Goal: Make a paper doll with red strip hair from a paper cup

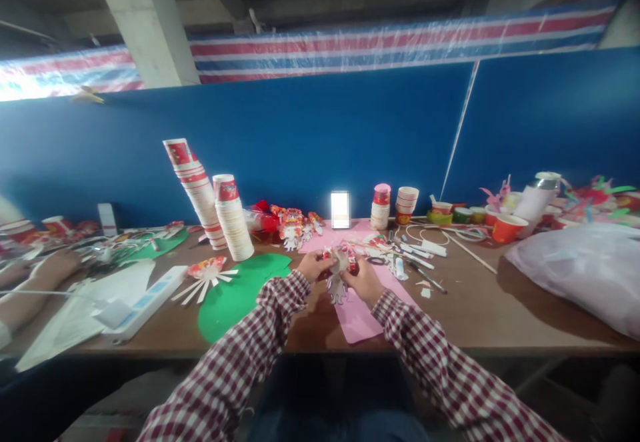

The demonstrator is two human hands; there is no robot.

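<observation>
A small paper cutout figure [338, 286], grey-white with red patterned parts at its top, is held up over the table's front middle. My left hand [315, 267] pinches its left side, and my right hand [367, 280] grips it from the right. Beneath and behind the hands lies a pink sheet [357, 319]. Similar red and white cutouts [295, 225] are heaped just beyond, left of a bright upright screen [341, 210].
Two tall cup stacks [233, 222] lean at the left, near a green sheet [225, 309] and a power strip [150, 305]. Another person's hand [57, 267] is at far left. Pens, cords and cups [507, 227] lie right, beside a white plastic bag [580, 269].
</observation>
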